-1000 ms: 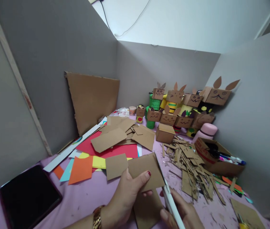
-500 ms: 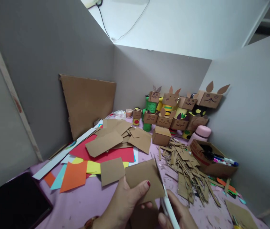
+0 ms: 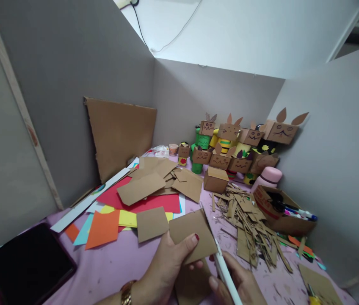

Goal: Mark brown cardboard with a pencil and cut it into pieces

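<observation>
My left hand (image 3: 169, 262) grips a squarish piece of brown cardboard (image 3: 190, 231), thumb on top and fingers underneath. In my right hand (image 3: 238, 277) is a pair of scissors with white handles (image 3: 226, 273). Their blades lie along the right edge of the cardboard, pointing away from me. Below my hands another cardboard piece (image 3: 194, 281) lies on the purple cloth, partly hidden. A similar cardboard square (image 3: 152, 224) rests just left of the held piece, overlapping yellow paper.
Thin cardboard offcuts (image 3: 249, 220) are heaped at the right, beside a box of markers (image 3: 283, 216). Cardboard animal figures (image 3: 227, 144) stand at the back near a pink bottle (image 3: 268, 176). Cardboard sheets (image 3: 141, 188) and coloured paper (image 3: 103, 228) spread leftward; a dark tablet (image 3: 31, 262) lies front left.
The scissors lie closer along the cardboard's right edge, their blades looking more closed. The whole view has shifted slightly, bringing more of my left wrist and its bracelet into sight.
</observation>
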### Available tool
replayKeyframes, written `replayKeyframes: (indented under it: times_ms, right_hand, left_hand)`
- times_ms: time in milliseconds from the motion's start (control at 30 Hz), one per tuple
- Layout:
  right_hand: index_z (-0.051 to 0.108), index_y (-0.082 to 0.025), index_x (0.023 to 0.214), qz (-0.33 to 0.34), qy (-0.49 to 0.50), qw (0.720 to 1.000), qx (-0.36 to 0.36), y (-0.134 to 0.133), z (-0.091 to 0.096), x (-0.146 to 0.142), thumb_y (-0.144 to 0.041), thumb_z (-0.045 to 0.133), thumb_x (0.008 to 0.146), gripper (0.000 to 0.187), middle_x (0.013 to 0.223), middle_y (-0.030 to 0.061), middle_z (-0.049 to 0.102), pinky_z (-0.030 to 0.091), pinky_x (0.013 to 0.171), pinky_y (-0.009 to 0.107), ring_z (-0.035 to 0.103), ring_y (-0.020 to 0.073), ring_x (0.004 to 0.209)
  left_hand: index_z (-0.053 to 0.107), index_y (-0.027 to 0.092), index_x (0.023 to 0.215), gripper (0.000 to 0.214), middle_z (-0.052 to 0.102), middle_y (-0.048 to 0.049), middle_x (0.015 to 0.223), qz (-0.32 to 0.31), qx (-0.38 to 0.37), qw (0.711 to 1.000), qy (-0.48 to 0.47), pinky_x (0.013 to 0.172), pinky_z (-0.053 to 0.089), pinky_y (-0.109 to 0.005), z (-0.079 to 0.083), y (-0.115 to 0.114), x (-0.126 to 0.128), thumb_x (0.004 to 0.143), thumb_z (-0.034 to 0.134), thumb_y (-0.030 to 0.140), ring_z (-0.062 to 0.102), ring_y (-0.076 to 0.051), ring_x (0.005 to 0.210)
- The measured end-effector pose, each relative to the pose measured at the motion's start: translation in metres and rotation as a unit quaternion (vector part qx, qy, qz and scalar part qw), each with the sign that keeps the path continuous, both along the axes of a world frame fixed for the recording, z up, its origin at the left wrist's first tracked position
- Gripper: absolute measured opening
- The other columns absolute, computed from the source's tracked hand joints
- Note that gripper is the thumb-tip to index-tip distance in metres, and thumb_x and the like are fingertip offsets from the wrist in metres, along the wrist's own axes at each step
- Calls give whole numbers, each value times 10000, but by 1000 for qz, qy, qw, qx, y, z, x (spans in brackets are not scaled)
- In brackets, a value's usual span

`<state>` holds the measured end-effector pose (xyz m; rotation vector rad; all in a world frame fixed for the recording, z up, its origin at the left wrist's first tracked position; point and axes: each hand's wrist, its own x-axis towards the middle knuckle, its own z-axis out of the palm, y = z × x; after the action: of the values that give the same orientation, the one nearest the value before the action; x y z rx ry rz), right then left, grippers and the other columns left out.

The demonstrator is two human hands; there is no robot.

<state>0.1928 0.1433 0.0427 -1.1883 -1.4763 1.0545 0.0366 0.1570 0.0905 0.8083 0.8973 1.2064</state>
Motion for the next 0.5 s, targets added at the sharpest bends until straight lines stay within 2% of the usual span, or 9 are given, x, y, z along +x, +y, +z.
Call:
replayKeyframes:
  times_ms: [167, 300, 367, 500]
  right_hand:
    - [621, -186, 1000, 32, -29, 999, 18, 5, -6, 3, -631, 609, 696, 539, 675, 35, 665, 447, 531, 248, 562, 161, 557]
    - [632, -198, 1064, 52, -91, 994, 40, 11, -10, 8, -630, 581, 721, 554, 583, -5, 596, 437, 492, 228, 503, 140, 504]
    - [633, -197, 1062, 53, -116, 990, 52, 13, -9, 12, -607, 577, 729, 531, 558, -17, 568, 436, 490, 222, 487, 137, 499]
    - [627, -196, 1067, 37, -172, 982, 63, 16, -7, 21, -512, 583, 733, 462, 526, -37, 523, 422, 479, 215, 461, 134, 488]
  left_hand:
    - [587, 173, 920, 362, 684, -25, 744, 31, -49, 996, -65, 555, 489, -247, -2, 5, -2, 715, 722, 439, 616, -139, 607]
    - [599, 187, 773, 302, 654, 21, 684, 71, -54, 992, -86, 596, 487, -232, -1, 17, -11, 650, 774, 400, 601, -123, 626]
    - [592, 192, 733, 317, 643, 36, 656, 60, -39, 996, -60, 589, 473, -224, 0, 25, -17, 603, 805, 388, 589, -117, 613]
    - [600, 177, 737, 335, 648, 22, 653, -24, 18, 997, 70, 561, 423, -215, 2, 40, -32, 620, 788, 429, 570, -113, 592]
